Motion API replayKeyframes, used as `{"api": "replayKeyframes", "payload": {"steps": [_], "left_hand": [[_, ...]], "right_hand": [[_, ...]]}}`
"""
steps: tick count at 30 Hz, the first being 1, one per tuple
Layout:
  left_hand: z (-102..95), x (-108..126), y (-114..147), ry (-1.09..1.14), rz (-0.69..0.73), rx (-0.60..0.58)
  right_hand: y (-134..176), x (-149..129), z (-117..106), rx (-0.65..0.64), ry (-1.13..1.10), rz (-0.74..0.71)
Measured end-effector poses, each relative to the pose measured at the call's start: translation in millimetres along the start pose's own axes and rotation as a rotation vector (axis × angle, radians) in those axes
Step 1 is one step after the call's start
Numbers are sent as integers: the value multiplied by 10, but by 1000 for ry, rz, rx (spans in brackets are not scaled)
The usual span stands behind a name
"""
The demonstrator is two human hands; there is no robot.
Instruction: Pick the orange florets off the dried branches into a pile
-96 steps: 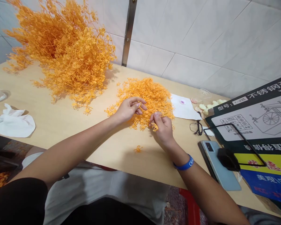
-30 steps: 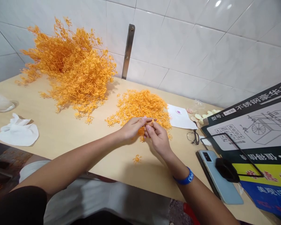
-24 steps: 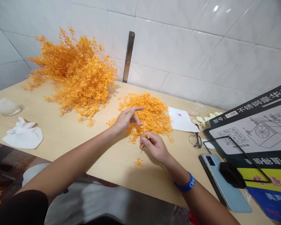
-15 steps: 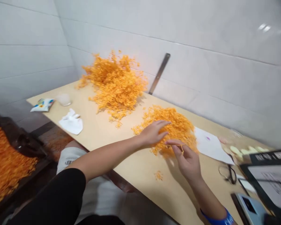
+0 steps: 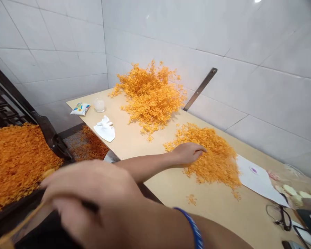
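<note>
My right hand (image 5: pixel 90 193), with a blue wristband (image 5: pixel 190 224), is stretched across my left arm, large and close to the camera. Its fingers are closed around a thin orange flower stem (image 5: pixel 26 221), blurred by motion; a bit of orange shows at the fingertips. My left hand (image 5: pixel 188 154) rests at the near side of the smaller heap of orange flower sprigs (image 5: pixel 215 162). The left fingers are pressed together at the heap, and what they pinch, if anything, is hidden. A loose orange floret (image 5: pixel 191 199) lies on the table in front.
A larger orange flower bunch (image 5: pixel 152 97) stands farther back on the table (image 5: pixel 134 145). Left are a glass (image 5: pixel 99 105), a small packet (image 5: pixel 80 109) and a crumpled tissue (image 5: pixel 105 129). Orange florets (image 5: pixel 15 162) cover a dark wooden chair. White paper (image 5: pixel 256 178) and glasses (image 5: pixel 282 216) lie right.
My right hand has swung from the smaller heap far to the left, across my left arm, carrying a stem. My left fingers have come together at the heap. The view has turned left.
</note>
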State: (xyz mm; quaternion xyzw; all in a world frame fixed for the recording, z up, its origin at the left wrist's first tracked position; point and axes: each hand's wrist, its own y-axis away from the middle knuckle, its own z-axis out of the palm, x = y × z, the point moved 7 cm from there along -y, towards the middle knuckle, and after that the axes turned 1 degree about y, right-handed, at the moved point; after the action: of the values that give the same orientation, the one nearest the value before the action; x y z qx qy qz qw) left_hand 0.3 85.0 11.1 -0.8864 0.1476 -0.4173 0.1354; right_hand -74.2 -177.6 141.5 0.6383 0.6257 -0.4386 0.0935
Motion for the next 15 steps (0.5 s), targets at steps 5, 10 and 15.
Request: {"api": "replayKeyframes", "payload": {"steps": [5,10,15], "left_hand": [[-87,4,1,29,-32,22],[-79,50,11,88,-38,33],[-52,12,-17,166,-40,76]], "right_hand": [[-4,653,10,-106,53,57],[975,1102,-973,112,88,360],[2185,1477,-1303,258,-394,868]]}}
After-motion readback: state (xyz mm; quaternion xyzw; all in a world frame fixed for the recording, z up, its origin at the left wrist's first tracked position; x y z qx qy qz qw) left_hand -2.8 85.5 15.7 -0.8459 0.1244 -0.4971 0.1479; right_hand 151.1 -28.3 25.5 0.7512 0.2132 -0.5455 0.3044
